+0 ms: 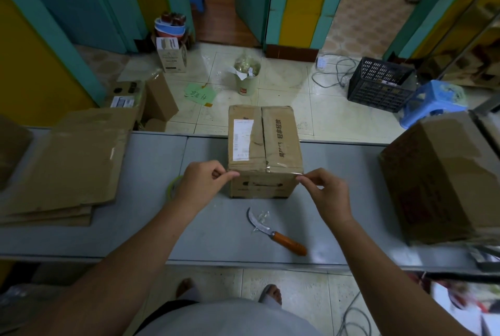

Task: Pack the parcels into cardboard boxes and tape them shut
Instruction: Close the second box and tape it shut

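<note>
The cardboard box stands closed in the middle of the grey counter, its top flaps meeting along a torn, creased seam. It looks stiff enough to press against, though worn and soft at the edges, and probably light enough to turn by its sides. A strip of clear tape stretches across its near top edge. The tape is thin and sticky and would likely fold onto itself if slackened, so it is best held at its ends. The left hand pinches one end at the box's left corner and the right hand pinches the other at the right corner. A knife lies on the counter near the box, between the forearms.
</note>
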{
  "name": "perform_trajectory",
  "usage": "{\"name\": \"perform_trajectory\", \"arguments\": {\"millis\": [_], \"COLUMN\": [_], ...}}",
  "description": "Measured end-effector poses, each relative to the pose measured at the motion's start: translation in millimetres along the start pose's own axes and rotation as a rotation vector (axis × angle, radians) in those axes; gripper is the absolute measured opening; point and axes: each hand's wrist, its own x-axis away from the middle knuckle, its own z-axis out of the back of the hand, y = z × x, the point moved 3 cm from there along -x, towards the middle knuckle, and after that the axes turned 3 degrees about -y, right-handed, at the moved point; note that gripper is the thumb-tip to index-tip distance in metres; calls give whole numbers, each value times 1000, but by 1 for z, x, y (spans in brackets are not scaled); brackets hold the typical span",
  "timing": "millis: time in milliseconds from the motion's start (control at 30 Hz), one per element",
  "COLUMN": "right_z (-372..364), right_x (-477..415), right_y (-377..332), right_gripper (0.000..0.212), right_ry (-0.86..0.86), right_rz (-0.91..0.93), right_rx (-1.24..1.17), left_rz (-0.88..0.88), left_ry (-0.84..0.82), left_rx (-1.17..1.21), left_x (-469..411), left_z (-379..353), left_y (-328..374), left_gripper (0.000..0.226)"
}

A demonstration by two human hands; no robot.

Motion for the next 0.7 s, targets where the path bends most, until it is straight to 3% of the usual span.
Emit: {"name": "perform_trajectory", "arguments": {"millis": [133, 267, 367, 500, 700], "right_z": [-6, -12, -10, 0, 15], "right_x": [17, 35, 34, 19, -2], "right_y": [-8, -5, 1, 5, 7], "right_gripper": [13, 10, 15, 25, 35], "right_ry": [103, 139, 117, 34, -155], "right_rz": [-73, -97, -109, -102, 5], "right_rx": [-115, -231, -250, -202, -1], "left_rz": [236, 449, 526, 498, 274], "left_ry": [11, -39, -92, -102, -272], "left_rx": [157, 619, 780, 703, 311], "left_x": [11, 19, 24, 20, 0], "left_z": [-5, -9, -8, -3, 19], "left_y": [0, -1, -1, -4, 1], "left_gripper": [32, 45, 44, 27, 12]}}
